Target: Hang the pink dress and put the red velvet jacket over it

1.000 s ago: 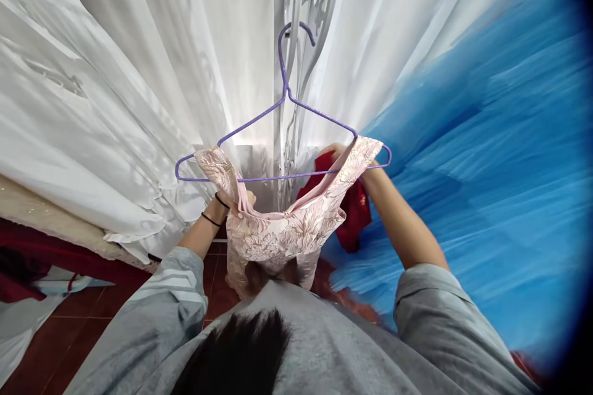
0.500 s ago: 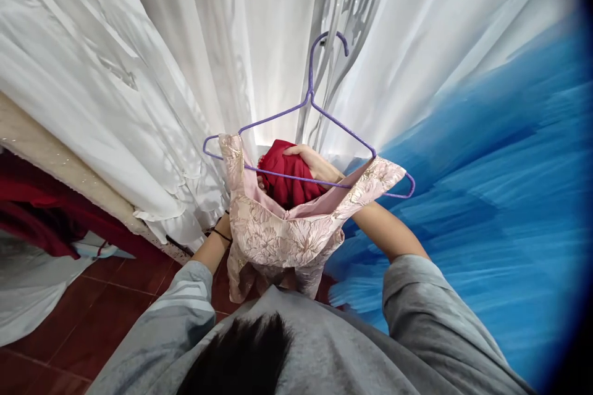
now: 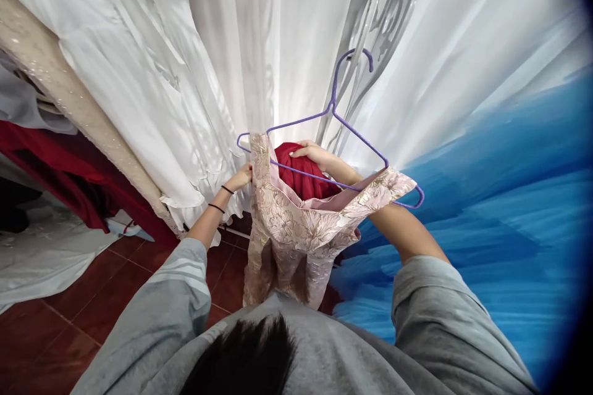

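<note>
A pink floral dress (image 3: 308,225) with a gold-toned pattern hangs from a purple hanger (image 3: 332,102), whose hook is caught on a grey metal frame. Behind the neckline lies a bundle of dark red cloth (image 3: 301,182). My right hand (image 3: 317,155) reaches round behind the dress and grips the top of the bundle, thumb and fingers on the folds. My left hand (image 3: 243,178) is beside the left shoulder strap, fingers curled; their tips are hidden behind the strap, so what they hold does not show.
White garments (image 3: 171,74) hang on the left, with a sparkling beige one (image 3: 92,105) and red fabric (image 3: 60,166) beyond. Blue tulle (image 3: 486,228) fills the right side. The ornate grey frame (image 3: 389,18) stands behind the hanger. Red tiles (image 3: 92,296) cover the floor.
The view has shifted, so the dress and hanger appear further right. My left hand has come out from behind the dress to its left edge. My right hand stays on the red cloth.
</note>
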Motion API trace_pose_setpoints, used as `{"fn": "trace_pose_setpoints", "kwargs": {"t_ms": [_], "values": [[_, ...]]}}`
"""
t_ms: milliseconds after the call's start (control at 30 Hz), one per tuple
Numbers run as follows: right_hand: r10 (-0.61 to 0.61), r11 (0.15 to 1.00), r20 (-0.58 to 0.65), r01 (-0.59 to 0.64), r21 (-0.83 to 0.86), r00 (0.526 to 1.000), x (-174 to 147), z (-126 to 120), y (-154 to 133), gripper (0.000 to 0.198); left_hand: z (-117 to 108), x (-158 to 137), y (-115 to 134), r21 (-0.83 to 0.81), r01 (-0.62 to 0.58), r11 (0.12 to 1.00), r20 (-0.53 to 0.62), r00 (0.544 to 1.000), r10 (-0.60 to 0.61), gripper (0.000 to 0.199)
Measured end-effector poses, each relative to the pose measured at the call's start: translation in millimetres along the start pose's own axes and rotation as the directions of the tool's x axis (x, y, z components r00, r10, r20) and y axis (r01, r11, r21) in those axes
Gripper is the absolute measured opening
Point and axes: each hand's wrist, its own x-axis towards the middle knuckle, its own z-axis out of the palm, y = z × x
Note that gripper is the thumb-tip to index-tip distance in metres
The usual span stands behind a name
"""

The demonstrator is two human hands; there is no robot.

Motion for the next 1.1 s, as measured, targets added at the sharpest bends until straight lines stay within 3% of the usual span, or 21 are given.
{"fn": "trace_pose_setpoints", "kwargs": {"t_ms": [67,167,267,367,433,500,600,667,700,733,800,867,967,1033,1100], "values": [[-0.013,0.999,0.032,0.015,-0.048,0.999,9.4,-5.0,0.5,0.026,-18.1,11.1,2.1,-0.01,0.024,1.0,-0.059,0.998,-0.025,0.017],[-0.112,0.947,-0.021,0.101,-0.305,0.993,20.8,-12.3,1.0,0.031,-53.2,27.2,15.5,-0.048,0.061,0.997,-0.232,0.97,-0.071,0.015],[-0.15,0.869,-0.032,0.116,-0.481,0.988,26.0,-21.2,-2.7,0.026,-89.7,41.1,43.4,-0.116,0.069,0.991,-0.427,0.897,-0.113,0.014],[-0.128,0.886,-0.057,0.089,-0.456,0.99,24.1,-28.9,-11.0,0.019,-117.2,45.4,77.4,-0.176,-0.002,0.984,-0.565,0.819,-0.099,0.024],[-0.151,0.904,-0.075,0.107,-0.415,0.986,19.5,-30.9,-18.5,0.021,-126.1,41.4,96.2,-0.13,-0.026,0.991,-0.581,0.812,-0.055,0.033],[-0.13,0.866,0.032,0.13,-0.482,0.991,12.6,-30.5,-27.6,0.022,-127.7,34.8,108.6,-0.031,-0.03,0.999,-0.554,0.832,0.008,0.034],[0.028,0.671,0.238,0.159,-0.725,0.971,0.4,-30.7,-41.9,0.019,-123.4,27.7,117.4,0.071,-0.046,0.996,-0.501,0.862,0.075,0.029],[0.028,0.571,0.229,0.172,-0.802,0.973,-6.9,-35.7,-48.3,0.019,-119.6,28.0,120.1,0.092,-0.071,0.993,-0.477,0.873,0.106,0.025],[-0.028,0.565,0.186,0.169,-0.807,0.982,-10.0,-40.3,-49.5,0.018,-117.5,29.6,121.1,0.1,-0.087,0.991,-0.48,0.868,0.125,0.024],[-0.107,0.598,0.125,0.165,-0.784,0.986,-12.7,-46.1,-49.4,0.017,-115.1,31.9,122.1,0.108,-0.103,0.989,-0.491,0.859,0.143,0.023],[-0.235,0.742,-0.039,0.153,-0.652,0.971,-17.8,-60.1,-45.6,0.02,-109.5,38.3,124.1,0.126,-0.129,0.984,-0.511,0.841,0.176,0.022],[-0.244,0.859,-0.193,0.119,-0.498,0.95,-24.4,-74.5,-40.6,0.026,-103.6,45.9,127.5,0.167,-0.112,0.98,-0.493,0.851,0.181,0.024],[-0.21,0.895,-0.284,0.066,-0.441,0.936,-39.0,-89.4,-40.3,0.029,-97.6,57.5,138.9,0.275,-0.072,0.959,-0.429,0.883,0.19,0.027],[-0.315,0.899,-0.365,0.151,-0.412,0.876,-51.0,-92.0,-46.3,0.021,-95.4,62.5,150.4,0.329,-0.124,0.936,-0.437,0.858,0.268,0.024],[-0.45,0.873,-0.451,0.274,-0.403,0.771,-62.8,-89.9,-53.5,0.017,-92.3,61.8,161.3,0.366,-0.178,0.913,-0.47,0.812,0.347,0.026]]}}
